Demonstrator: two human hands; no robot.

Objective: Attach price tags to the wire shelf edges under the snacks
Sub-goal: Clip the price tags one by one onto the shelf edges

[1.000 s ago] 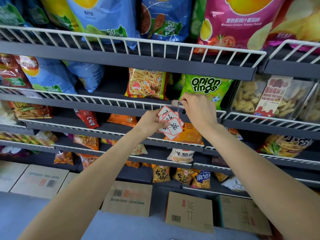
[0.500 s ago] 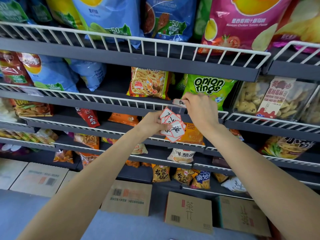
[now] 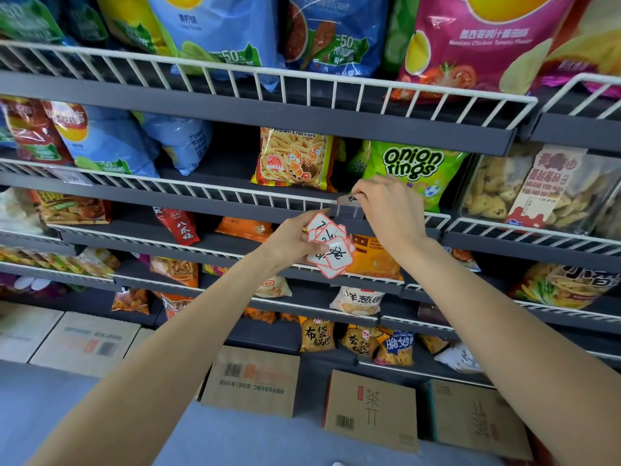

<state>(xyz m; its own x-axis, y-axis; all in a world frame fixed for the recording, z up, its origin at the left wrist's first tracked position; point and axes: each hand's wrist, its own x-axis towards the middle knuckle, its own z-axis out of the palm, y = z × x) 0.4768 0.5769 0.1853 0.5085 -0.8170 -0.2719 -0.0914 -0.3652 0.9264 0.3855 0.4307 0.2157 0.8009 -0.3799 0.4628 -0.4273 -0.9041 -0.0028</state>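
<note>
White wire shelf edge (image 3: 235, 193) runs under the green onion rings bag (image 3: 411, 169). Right hand (image 3: 389, 210), just below that bag, has its fingers pinched on a clear-holder price tag (image 3: 349, 205) at the wire. Left hand (image 3: 290, 245), lower left of the bag, grips a fanned stack of red-bordered tags (image 3: 331, 245) (handwritten).

One head-worn camera looked forward and down. It faced the shelves (image 3: 235, 116) closely, floor boxes (image 3: 369, 410) below.
</note>
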